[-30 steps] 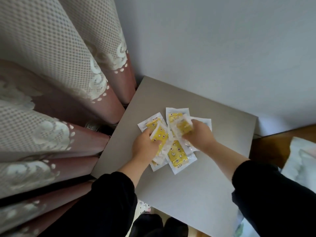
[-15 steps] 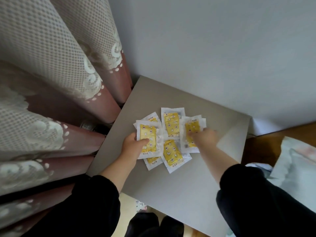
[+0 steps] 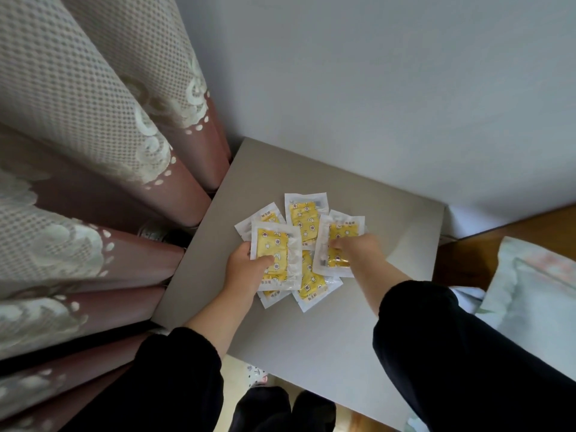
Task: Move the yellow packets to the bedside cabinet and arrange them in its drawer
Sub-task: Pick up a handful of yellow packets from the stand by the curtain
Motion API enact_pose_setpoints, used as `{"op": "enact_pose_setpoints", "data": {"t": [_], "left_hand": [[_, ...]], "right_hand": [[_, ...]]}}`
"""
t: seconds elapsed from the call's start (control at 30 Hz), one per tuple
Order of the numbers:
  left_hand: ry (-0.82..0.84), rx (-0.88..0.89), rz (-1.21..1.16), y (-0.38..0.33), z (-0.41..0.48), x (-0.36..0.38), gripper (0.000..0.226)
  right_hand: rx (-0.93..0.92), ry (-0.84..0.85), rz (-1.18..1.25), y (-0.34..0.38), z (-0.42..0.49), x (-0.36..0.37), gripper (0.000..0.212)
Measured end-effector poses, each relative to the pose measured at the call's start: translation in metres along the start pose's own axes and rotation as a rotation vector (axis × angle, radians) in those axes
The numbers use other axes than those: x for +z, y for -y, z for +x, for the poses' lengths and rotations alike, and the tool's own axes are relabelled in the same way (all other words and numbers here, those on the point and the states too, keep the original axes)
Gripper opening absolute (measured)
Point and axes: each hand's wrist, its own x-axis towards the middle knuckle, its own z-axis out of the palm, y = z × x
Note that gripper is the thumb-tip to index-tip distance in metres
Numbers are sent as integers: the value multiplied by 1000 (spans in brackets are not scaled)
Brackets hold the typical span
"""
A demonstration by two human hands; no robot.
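Curtain (image 3: pixel 93 151) crowds the left edge of the surface (image 3: pixel 389 307), so it's tight there. Your left hand (image 3: pixel 246 271) grips one yellow packet (image 3: pixel 276 244) by its left side, over the fanned pile (image 3: pixel 307 218) mid-surface. Your right hand (image 3: pixel 361 249) has fingers on another packet (image 3: pixel 341 233); can't tell if it's pinching or pressing. Bare room runs toward the near and right edges.

Location: bedroom in a home. Indicators: lace-trimmed pink curtains (image 3: pixel 93 151) fill the left of the frame; a grey bedside cabinet (image 3: pixel 311 332) stands centre against a plain wall (image 3: pixel 374 88); bedding (image 3: pixel 530 291) lies at the right edge over wooden floor (image 3: pixel 498 232).
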Motion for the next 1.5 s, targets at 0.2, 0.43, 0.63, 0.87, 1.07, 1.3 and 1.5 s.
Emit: {"op": "enact_pose_setpoints", "data": {"t": [0.2,0.43,0.63,0.87,1.07,1.3,1.5], "left_hand": [[0,161,196,-15,-3,8,26],[-27,137,305,-38,15,57,14],[-187,126,517,-41,28,86,6],[-150,149,907,-42,44,102,38],[-193,185,749,-42,50,118,66],[-51,66,567,-45,50,127,34],[274,96,571,-36,38,137,30]], "right_hand": [[-365,-78,-227,-6,-4,-11,32],[-160,-80,-189,-23,28,-73,33],[-243,-20,-230,-37,43,-71,28],[-255,-10,-256,-37,47,-71,30],[-266,-22,-274,-40,51,-68,39],[-286,-43,-208,-43,54,-63,27],[-314,-65,-210,-46,57,-58,30]]}}
